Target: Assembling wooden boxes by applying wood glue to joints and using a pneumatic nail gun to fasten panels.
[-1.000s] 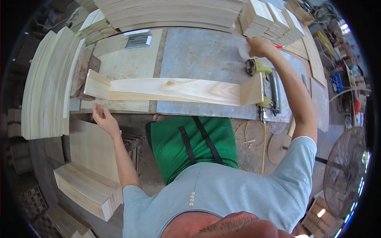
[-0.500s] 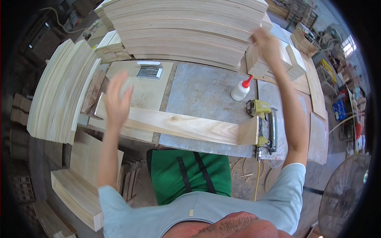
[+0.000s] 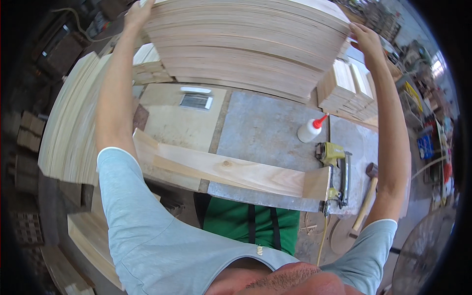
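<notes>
Both my arms reach out to the far side of the bench, to the tall stack of wooden boards (image 3: 246, 54). My left hand (image 3: 138, 15) has its fingers closed around the left end of a top wooden board (image 3: 319, 9). At the opposite end, my right hand (image 3: 368, 40) grips the board's right corner. The far edge of the stack is cut off by the picture's rim. Nearer to me lies a long, shallow wooden frame part (image 3: 236, 169), with a short upright piece at each end. A nail gun (image 3: 333, 153) rests against its right end.
A white glue bottle with a red tip (image 3: 309, 132) stands on the bench. Under my right forearm is a hammer (image 3: 366, 204). More boards (image 3: 73, 123) stand at the left, and small blocks (image 3: 344, 88) are piled at the right. A fan (image 3: 425, 255) is at the lower right.
Both hands have moved to the far stack and taken hold of a board's two ends. My body leans further forward, and the hammer has come into sight beside my right forearm.
</notes>
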### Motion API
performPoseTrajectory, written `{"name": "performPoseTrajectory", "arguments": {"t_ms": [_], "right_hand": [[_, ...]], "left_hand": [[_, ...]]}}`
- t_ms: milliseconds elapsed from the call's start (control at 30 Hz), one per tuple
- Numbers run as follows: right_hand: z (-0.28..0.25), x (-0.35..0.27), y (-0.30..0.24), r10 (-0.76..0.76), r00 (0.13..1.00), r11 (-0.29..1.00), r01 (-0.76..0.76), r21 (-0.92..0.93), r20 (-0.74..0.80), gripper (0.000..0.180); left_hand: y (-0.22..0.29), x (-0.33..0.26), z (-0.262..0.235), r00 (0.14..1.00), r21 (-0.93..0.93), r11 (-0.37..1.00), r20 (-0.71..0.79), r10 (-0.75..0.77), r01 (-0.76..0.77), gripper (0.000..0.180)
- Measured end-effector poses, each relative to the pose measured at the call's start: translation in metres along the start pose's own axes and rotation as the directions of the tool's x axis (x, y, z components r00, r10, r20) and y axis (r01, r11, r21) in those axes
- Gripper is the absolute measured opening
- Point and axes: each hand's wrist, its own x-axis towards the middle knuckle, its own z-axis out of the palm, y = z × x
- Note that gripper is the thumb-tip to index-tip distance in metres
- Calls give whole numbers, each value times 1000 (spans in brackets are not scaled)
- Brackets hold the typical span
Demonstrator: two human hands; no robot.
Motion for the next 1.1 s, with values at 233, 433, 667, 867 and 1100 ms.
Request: {"name": "performPoseTrajectory", "arguments": {"t_ms": [233, 433, 667, 867, 1100], "right_hand": [[-2, 15, 18, 17, 999, 1000, -18, 25, 40, 40], [-1, 1, -6, -5, 891, 889, -204, 410, 453, 30], [23, -27, -51, 119, 987, 989, -128, 70, 112, 39], [17, -20, -19, 172, 985, 979, -168, -116, 25, 46], [7, 13, -5, 149, 959, 973, -186, 138, 242, 58]], "left_hand": [[-41, 42, 17, 998, 182, 981, -1, 69, -67, 81], [-5, 7, 4, 998, 122, 991, -24, -59, 61, 63], [13, -26, -12, 968, -223, 947, 151, -201, 232, 65], [-57, 48, 31, 993, -358, 927, 90, -82, 109, 38], [-47, 17, 22, 947, -502, 823, 298, -123, 265, 95]]}}
